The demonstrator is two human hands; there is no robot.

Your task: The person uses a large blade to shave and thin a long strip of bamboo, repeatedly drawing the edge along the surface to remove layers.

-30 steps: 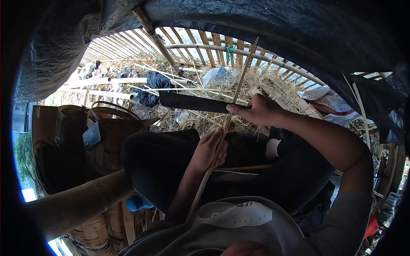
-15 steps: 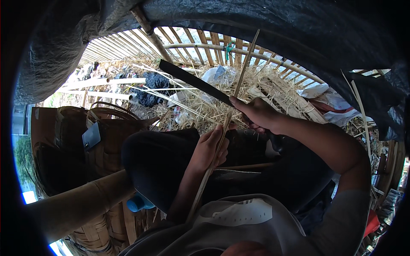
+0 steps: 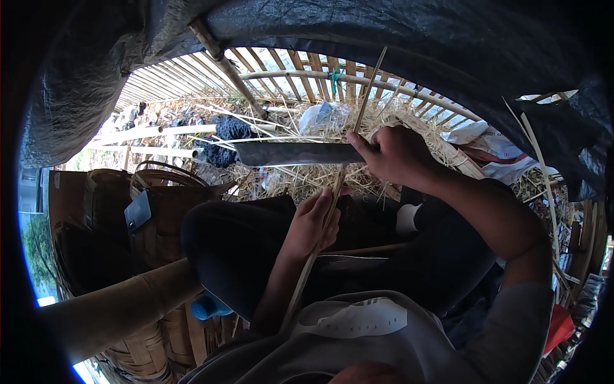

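Bamboo strip (image 3: 338, 182) slants through the left hand (image 3: 312, 225), gripped by its fingers and extending above and below them. The right hand (image 3: 400, 153) holds a dark blade (image 3: 297, 154), which reaches leftward from its fingers across the strip.

A grey short-sleeved shirt (image 3: 391, 349) with a pale print (image 3: 368, 320) tops dark trousers (image 3: 240, 240).

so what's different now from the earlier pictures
The long-bladed knife tipped its far end up half a second ago; that end has since swung down, leaving the blade about level across the bamboo strip. The right hand has shifted slightly up and to the right, holding the knife throughout. Nothing was let go. The left hand stays closed around the strip, in much the same place.
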